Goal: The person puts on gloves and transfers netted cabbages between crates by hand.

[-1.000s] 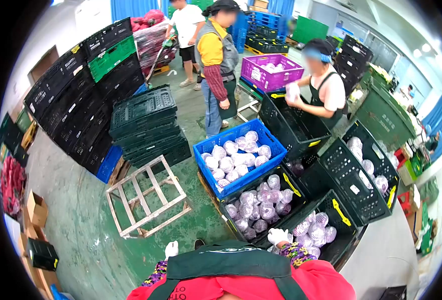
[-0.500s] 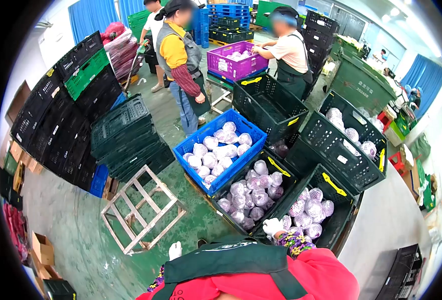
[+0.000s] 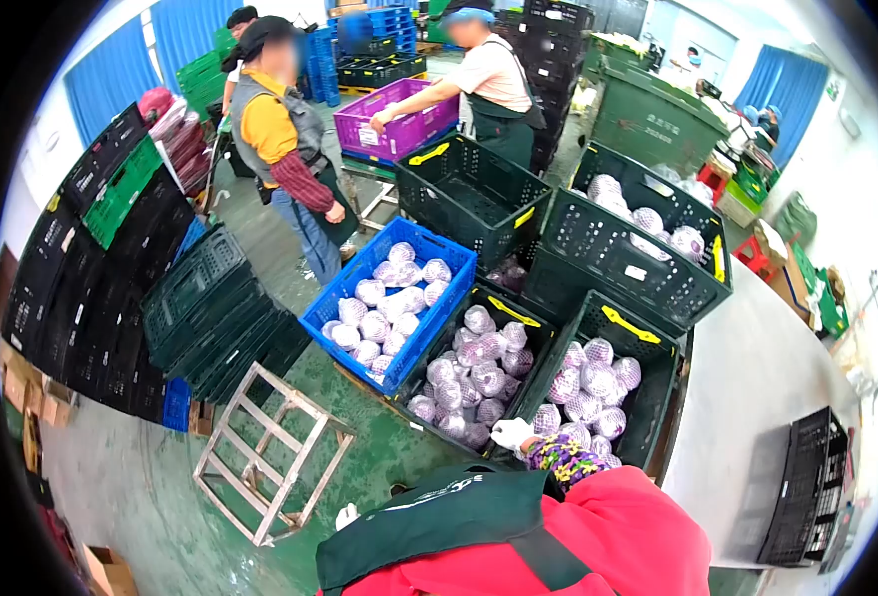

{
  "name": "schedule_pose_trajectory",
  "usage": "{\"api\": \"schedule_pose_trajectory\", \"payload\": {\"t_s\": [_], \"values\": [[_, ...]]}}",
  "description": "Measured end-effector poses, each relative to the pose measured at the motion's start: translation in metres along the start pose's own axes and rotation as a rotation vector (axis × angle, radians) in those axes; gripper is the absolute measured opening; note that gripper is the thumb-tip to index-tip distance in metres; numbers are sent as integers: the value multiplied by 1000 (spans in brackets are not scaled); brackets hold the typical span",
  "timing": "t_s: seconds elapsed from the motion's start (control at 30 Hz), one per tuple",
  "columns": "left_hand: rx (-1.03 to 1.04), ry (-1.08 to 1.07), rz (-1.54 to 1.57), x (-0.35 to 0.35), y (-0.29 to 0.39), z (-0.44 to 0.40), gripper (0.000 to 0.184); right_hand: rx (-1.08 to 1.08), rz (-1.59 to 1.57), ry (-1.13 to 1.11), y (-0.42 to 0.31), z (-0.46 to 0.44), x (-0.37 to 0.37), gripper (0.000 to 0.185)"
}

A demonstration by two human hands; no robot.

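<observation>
Two netted heaps — both crated — flank the right hand.

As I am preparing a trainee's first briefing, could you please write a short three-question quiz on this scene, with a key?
1. Multiple choice: what colour is the crate to which the co-worker with the outstretched arm reaches? (a) red (b) purple (c) white
2. True or false: the blue crate is empty.
3. Which is nearer the slatted stand: the wearer's left hand or right hand?

Key:
1. b.
2. False; the blue crate holds net-wrapped round items.
3. The left hand; the right hand is by the dark green crates.
</observation>
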State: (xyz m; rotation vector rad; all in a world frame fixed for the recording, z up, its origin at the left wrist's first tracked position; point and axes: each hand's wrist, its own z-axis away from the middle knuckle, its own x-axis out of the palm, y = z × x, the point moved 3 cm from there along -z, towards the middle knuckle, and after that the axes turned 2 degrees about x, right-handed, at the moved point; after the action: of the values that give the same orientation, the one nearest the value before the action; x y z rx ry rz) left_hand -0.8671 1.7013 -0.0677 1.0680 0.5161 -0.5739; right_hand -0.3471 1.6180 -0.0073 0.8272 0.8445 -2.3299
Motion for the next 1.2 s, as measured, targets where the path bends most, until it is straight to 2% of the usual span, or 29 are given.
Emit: {"api": "schedule_pose_trajectory", "payload": {"t_s": [0.3,0.37,0.43,0.6,0.7,0.77,0.9,1.2], "values": [[65,-14,25,15,-21,-2,38,-20,42,95,-3,8,-4,38],[0,-4,77,11,-3,12,38,-25,40,107,-4,12,-3,38],[42,7,83,-4,32,36,37,-37,44,116,-1,10,0,37],[49,-27,9,-12,37,49,36,-69,25,143,3,9,5,36],[92,43,41,-6,17,46,38,-55,4,101,5,7,7,37],[155,27,-70,-6,8,41,39,-95,13,137,1,13,3,35],[40,-26,-6,3,-18,27,41,-68,6,148,1,13,3,34],[24,-39,81,4,-16,37,36,-113,-56,166,7,9,7,33]]}}
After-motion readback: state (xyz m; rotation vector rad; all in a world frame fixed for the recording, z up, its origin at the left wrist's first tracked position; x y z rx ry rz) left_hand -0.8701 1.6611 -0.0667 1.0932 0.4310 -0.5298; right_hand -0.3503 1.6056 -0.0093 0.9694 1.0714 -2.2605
